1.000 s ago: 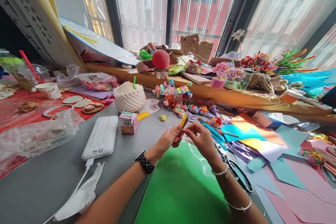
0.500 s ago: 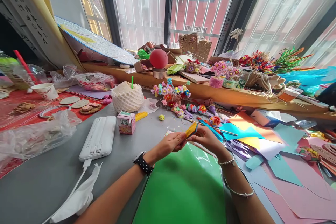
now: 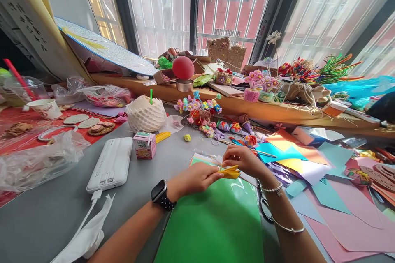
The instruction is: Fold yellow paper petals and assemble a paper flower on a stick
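Note:
A folded yellow paper piece (image 3: 232, 171) is held above a green folder (image 3: 212, 222), its layers fanned apart toward the right. My left hand (image 3: 197, 178) is closed on its left end, with the thumb along the near side. From behind, the curled fingers of my right hand (image 3: 242, 162) pinch at the same piece, their tips partly hidden. Black-handled scissors (image 3: 266, 208) lie beside the folder, partly covered by my right forearm. Beyond my hands, some light sheets stick out at the folder's far edge.
Coloured paper sheets (image 3: 342, 213) spread over the right side. At left stand a white power bank (image 3: 111, 164) with its cable, a pink drink carton (image 3: 145, 146) and a netted coconut (image 3: 146, 114). Craft flowers (image 3: 200, 109) lie farther back, before a cluttered wooden ledge (image 3: 265, 107).
The yellow paper has turned to point rightward and its layers now stand apart. My left hand has rolled palm-down, and my right fingers have shifted to the paper's far side.

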The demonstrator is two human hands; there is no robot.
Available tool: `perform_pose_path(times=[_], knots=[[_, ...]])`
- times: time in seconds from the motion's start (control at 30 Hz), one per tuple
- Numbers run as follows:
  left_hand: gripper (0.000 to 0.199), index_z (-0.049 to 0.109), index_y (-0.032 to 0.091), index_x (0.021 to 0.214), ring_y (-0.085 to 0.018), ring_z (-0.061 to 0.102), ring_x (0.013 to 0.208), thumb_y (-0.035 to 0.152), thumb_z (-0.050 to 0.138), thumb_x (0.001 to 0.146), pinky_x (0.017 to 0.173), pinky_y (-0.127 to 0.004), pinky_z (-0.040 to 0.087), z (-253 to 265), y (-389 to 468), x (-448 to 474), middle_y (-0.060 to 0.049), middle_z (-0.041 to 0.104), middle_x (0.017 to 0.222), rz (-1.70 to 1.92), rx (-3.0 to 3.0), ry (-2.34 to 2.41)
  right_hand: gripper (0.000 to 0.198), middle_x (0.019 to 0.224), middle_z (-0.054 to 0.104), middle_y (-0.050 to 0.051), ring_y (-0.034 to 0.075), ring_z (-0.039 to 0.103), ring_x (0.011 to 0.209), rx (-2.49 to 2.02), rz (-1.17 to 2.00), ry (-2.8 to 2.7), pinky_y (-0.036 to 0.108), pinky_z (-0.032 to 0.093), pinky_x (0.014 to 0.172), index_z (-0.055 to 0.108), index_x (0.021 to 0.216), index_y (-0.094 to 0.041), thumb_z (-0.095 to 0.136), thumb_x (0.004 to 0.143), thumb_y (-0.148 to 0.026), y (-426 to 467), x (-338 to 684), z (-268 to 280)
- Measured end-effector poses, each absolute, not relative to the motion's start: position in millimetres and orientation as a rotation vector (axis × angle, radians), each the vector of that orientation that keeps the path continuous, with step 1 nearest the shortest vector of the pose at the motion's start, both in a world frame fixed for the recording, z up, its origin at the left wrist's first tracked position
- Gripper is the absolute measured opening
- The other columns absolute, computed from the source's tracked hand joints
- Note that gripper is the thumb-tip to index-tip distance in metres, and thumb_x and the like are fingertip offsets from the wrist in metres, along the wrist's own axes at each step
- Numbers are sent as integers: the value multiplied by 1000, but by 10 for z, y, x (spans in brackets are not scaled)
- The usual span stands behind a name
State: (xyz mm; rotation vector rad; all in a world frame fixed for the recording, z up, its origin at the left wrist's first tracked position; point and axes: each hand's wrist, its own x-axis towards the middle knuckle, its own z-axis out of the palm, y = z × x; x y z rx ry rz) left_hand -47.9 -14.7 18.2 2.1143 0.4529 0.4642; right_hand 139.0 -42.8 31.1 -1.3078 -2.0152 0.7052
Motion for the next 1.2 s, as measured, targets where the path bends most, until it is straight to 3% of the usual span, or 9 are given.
perform_pose_path(times=[0.13, 0.37, 0.6, 0.73, 1.0, 1.2], knots=[[20, 55, 19, 65, -13, 38, 52, 28, 44, 78, 50, -22, 18, 179, -168, -475, -1, 49, 58, 525, 2236, 473, 16, 69, 54, 1, 12, 49, 63, -1318, 579, -2067, 23, 38, 58, 62, 66, -19, 54, 73, -30, -463, 1409, 375], [22, 56, 20, 65, -13, 34, 45, 30, 42, 79, 48, -23, 16, 24, -156, -451, 0, 46, 53, 594, 2464, 518, 14, 69, 54, 2, 13, 51, 66, -1362, 522, -2147, 24, 39, 60, 62, 67, -19, 53, 74, -27, -479, 1374, 400], [27, 54, 20, 74, -15, 44, 54, 34, 33, 83, 50, -23, 20, -13, -97, -393, -2, 52, 60, 600, 2343, 852, 12, 70, 54, 5, 17, 49, 67, -1569, 11, -2057, 28, 36, 59, 61, 66, -17, 52, 74, -19, -527, 1052, 419], [31, 50, 19, 69, -14, 43, 54, 35, 27, 83, 51, -24, 22, -1, -76, -382, -1, 50, 60, 651, 2235, 973, 14, 68, 52, 4, 14, 48, 62, -1612, -111, -1872, 25, 35, 56, 59, 69, -17, 49, 77, -23, -552, 897, 368], [39, 44, 17, 64, -12, 41, 56, 44, 22, 82, 54, -24, 30, 9, -31, -391, 2, 44, 58, 753, 1966, 978, 17, 65, 51, 1, 11, 45, 55, -1551, -52, -1642, 23, 35, 54, 53, 65, -16, 47, 78, -24, -548, 814, 303], [40, 42, 16, 62, -8, 31, 46, 48, 26, 80, 45, -22, 26, -2, -38, -364, 4, 34, 51, 799, 1729, 866, 19, 59, 50, 0, 11, 43, 52, -1575, 154, -1575, 23, 33, 49, 50, 63, -16, 46, 77, -29, -504, 865, 288]])
